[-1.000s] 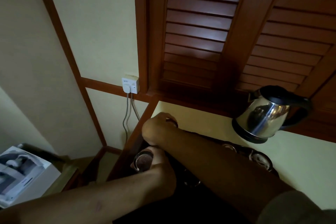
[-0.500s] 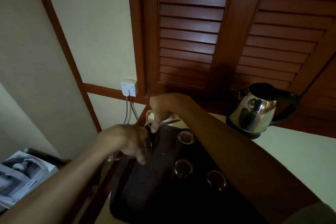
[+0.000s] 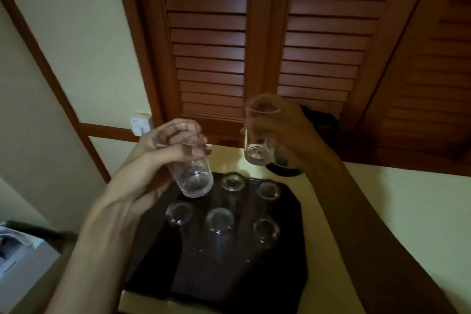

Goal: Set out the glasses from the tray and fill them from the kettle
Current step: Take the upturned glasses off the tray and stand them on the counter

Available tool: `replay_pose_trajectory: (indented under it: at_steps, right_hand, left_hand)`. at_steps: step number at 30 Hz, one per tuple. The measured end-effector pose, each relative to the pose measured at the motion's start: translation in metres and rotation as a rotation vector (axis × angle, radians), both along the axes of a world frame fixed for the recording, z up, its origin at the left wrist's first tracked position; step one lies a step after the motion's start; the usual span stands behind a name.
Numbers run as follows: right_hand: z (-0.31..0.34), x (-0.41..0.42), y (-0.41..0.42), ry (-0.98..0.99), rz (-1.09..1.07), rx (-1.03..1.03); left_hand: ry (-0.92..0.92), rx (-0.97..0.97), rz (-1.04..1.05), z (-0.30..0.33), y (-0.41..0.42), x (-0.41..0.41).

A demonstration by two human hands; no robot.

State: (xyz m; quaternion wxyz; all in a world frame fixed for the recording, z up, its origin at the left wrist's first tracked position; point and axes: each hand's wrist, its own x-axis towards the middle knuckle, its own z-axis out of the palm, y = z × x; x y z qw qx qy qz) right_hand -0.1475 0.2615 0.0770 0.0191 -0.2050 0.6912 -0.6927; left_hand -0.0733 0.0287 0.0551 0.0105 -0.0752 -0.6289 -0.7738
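Note:
My left hand [image 3: 168,150] grips a clear glass [image 3: 194,178] near its rim and holds it tilted above the far left of the dark tray [image 3: 285,270]. My right hand [image 3: 283,130] holds a second clear glass [image 3: 258,135] upright, higher up and beyond the tray's far edge. Several more glasses stand on the tray, among them one [image 3: 220,220] in the middle and one [image 3: 266,231] to its right. The kettle [image 3: 321,120] is mostly hidden behind my right hand; only its dark top and base show.
The tray lies on a pale yellow counter [image 3: 407,211] below brown louvred shutters [image 3: 254,46]. A white wall socket [image 3: 139,125] sits left of the shutters. A white box [image 3: 23,257] stands low at the left, beside the counter's edge.
Both hands have lifted off the tray, each bringing a glass up with it. The view has shifted so the whole tray shows and my right hand now covers the kettle.

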Motion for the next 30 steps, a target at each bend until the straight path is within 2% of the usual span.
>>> replay_pose_trajectory:
  at_steps: [4,6,12,18,23,30]
  right_hand:
    - [-0.029,0.017,0.089,-0.037,-0.044,-0.144]
    - [-0.05,0.022,0.131,-0.061,-0.101,-0.135]
    - [-0.108,0.037,0.221,-0.101,-0.165,-0.052]
    - [-0.152,0.041,0.245,-0.14,-0.18,0.064]
    - [-0.176,0.039,0.25,-0.152,-0.138,-0.052]
    - [-0.185,0.026,0.249,-0.133,-0.124,-0.015]
  left_hand:
    - [0.127,-0.016,-0.124,0.005,0.116,0.034]
    - [0.108,-0.003,-0.138,-0.017,0.166,0.035]
    - [0.033,-0.174,-0.082,-0.078,0.281,0.044]
    - [-0.083,-0.205,-0.002,-0.129,0.327,0.046]
    - [-0.045,-0.238,0.032,-0.138,0.343,0.052]
    - [0.002,-0.267,0.086,-0.152,0.341,0.057]
